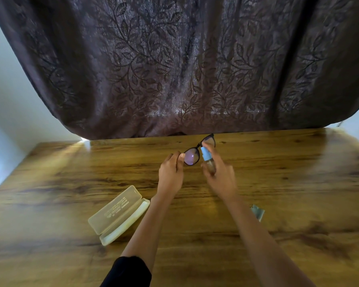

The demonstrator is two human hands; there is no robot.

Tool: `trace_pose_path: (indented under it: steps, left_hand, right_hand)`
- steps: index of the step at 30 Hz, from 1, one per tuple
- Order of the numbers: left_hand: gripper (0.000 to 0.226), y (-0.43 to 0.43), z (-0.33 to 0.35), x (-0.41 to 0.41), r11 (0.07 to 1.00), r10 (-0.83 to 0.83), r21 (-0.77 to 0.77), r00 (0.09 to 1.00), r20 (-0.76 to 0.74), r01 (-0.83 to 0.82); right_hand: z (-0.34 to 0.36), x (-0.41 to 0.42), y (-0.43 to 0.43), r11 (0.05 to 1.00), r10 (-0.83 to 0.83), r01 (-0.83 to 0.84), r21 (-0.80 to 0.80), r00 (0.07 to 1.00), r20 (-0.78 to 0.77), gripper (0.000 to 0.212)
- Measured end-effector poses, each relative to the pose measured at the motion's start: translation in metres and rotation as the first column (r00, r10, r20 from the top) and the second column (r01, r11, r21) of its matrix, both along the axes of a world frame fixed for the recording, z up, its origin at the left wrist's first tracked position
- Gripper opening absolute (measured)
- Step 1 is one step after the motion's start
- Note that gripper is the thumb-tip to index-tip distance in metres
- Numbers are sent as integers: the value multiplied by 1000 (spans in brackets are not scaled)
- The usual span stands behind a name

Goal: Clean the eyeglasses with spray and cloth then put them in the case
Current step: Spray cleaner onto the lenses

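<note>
Past the sleeve (126,272) I see left hand (171,172) pinching eyeglasses (192,158), right hand (222,178) gripping spray bottle (206,156) at the lens; cloth (258,212) wipe and open case (117,210) both pending.

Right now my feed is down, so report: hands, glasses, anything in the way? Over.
Left hand pinches eyeglasses by the frame, held up. Right hand grips spray bottle, aimed at them. Case open at left, cloth at right; nothing blocking.
</note>
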State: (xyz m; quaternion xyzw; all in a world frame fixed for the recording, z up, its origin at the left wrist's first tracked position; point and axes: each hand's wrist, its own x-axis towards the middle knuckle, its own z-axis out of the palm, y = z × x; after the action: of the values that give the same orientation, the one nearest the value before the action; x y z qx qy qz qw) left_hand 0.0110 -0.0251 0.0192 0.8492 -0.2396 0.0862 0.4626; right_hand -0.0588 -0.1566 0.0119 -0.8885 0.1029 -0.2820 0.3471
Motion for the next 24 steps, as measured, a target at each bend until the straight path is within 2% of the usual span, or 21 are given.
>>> trace_pose_path:
  steps: [3,12,24]
  left_hand:
    - [29,-2,0,0,1000,11,-8,999,-40,-11]
    - [32,-1,-1,0,1000,6,2,992,-124,-6]
    - [32,2,3,-1,1000,1,-2,989,-146,-2]
  right_hand:
    - [8,1,7,996,-46,39,-74,995,-88,68]
    - [14,2,17,980,-137,103,-173,970,-202,61]
    - [14,1,25,970,-151,107,-217,968,-198,61]
